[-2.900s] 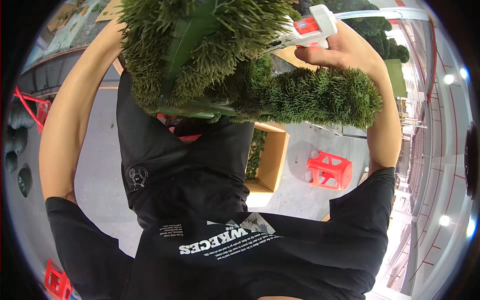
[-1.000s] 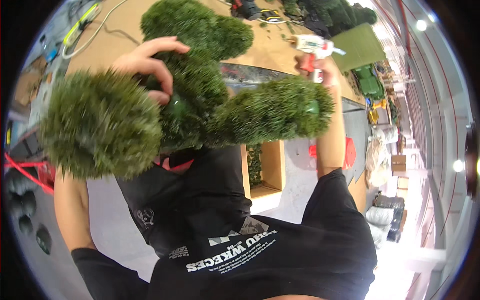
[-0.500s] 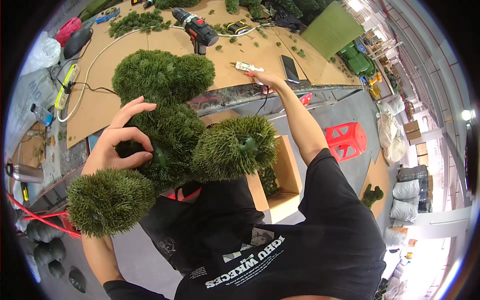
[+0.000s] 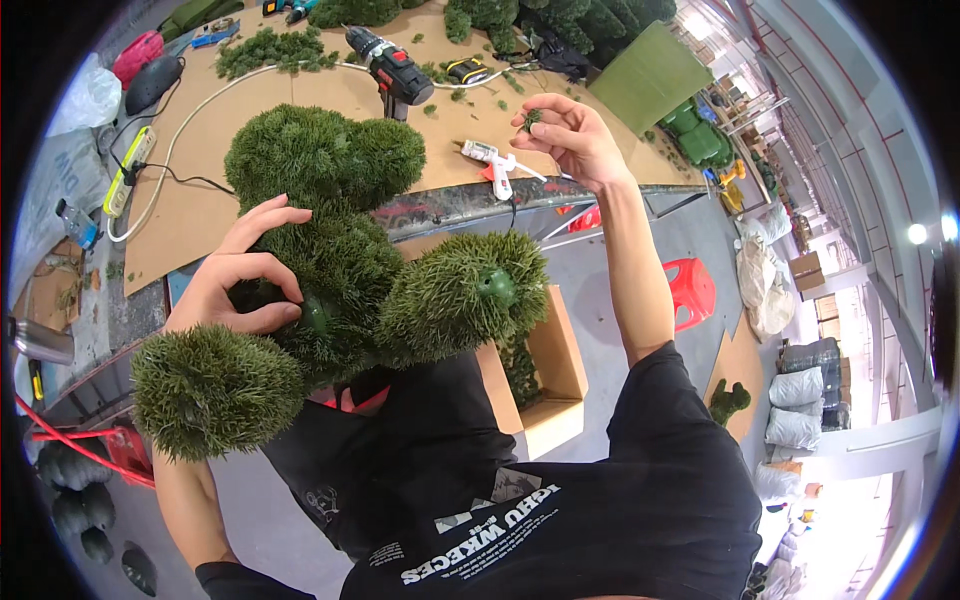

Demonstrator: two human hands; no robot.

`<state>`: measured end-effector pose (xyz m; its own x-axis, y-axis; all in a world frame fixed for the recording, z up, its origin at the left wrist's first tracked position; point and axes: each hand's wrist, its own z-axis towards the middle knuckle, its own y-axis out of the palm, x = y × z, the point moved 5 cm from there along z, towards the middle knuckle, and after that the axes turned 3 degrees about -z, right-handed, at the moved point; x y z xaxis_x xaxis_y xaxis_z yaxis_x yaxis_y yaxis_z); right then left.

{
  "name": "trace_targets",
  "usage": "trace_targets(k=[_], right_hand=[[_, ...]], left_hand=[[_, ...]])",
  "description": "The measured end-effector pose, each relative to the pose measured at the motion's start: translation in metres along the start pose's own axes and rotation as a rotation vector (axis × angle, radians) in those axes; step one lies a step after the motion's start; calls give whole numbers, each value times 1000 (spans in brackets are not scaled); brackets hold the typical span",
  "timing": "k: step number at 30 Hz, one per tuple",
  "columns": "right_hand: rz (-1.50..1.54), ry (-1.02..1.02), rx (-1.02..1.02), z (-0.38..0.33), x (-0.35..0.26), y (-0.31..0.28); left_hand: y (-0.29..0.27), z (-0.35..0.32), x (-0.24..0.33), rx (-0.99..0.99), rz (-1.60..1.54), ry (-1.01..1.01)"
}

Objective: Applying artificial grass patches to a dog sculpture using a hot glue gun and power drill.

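A bear-shaped figure of artificial green foliage [image 4: 345, 250] rests over my lap, with smooth green bare spots on its belly and on one foot. Curled against its middle, my left hand [image 4: 240, 272] grips it, thumb and forefinger beside the belly's bare spot. My right hand [image 4: 580, 145] is raised over the table to the right of the figure. Between its thumb and fingers it pinches a small green sprig [image 4: 533, 119]. Just below that hand, a white glue gun [image 4: 492, 165] stands at the table's front edge.
On the cardboard-covered table [image 4: 205, 185] lie a cordless drill [image 4: 390, 68], a tape measure [image 4: 467, 70] and a pile of sprigs [image 4: 275, 50]. A power strip [image 4: 130, 170] with cords is at left. An open carton [image 4: 555, 385] and a red stool [image 4: 690, 293] stand on the floor.
My right hand has let go of the glue gun and moved up and right, and now holds a sprig. The left hand keeps its grip on the figure.
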<state>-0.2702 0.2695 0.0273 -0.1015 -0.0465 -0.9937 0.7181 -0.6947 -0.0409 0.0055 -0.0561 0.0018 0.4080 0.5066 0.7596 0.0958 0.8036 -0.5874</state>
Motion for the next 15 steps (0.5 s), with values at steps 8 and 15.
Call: trace_targets(k=[8, 15], right_hand=[[12, -135, -263, -11, -56, 70], [-452, -191, -480, 9, -104, 177]], left_hand=[[1, -9, -7, 26, -28, 48], [-1, -5, -22, 28, 9, 172]])
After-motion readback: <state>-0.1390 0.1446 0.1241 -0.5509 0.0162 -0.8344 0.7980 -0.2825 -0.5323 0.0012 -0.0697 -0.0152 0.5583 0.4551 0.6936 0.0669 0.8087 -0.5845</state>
